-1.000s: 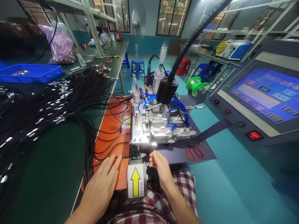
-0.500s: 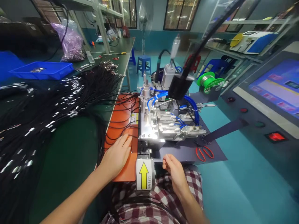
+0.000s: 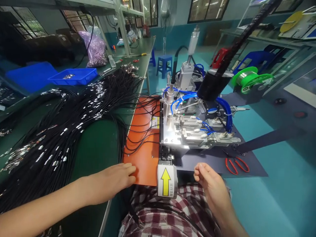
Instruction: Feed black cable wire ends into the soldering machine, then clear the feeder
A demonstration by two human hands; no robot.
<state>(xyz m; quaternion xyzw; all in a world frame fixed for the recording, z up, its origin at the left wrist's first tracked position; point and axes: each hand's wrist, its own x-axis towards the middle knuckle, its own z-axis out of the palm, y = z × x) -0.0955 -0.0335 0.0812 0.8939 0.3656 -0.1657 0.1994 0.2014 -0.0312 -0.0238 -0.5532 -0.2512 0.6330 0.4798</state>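
Note:
My left hand [image 3: 119, 177] hovers over the near left corner of the orange plate [image 3: 142, 168], fingers loosely bent and a little apart, with nothing visible in them. My right hand [image 3: 211, 182] is closed, thumb against curled fingers, in front of the machine's dark base [image 3: 197, 161]; whatever the fingers may hold is hidden. Several black cables [image 3: 140, 141] run across the orange plate into the metal machine [image 3: 172, 131]. Between my hands sits a white cover with a yellow arrow [image 3: 166, 181].
A big heap of black cables [image 3: 98, 98] with shiny ends covers the green bench [image 3: 96, 141] at left. Behind it stands a blue tray [image 3: 84, 77]. Red-handled scissors [image 3: 237, 165] lie on the base at right. A green wire spool [image 3: 251, 80] and a dark post [image 3: 271, 136] rise beyond.
My left hand has drawn back from the cables toward the plate's near left corner. My right hand keeps its closed shape. The view has turned left.

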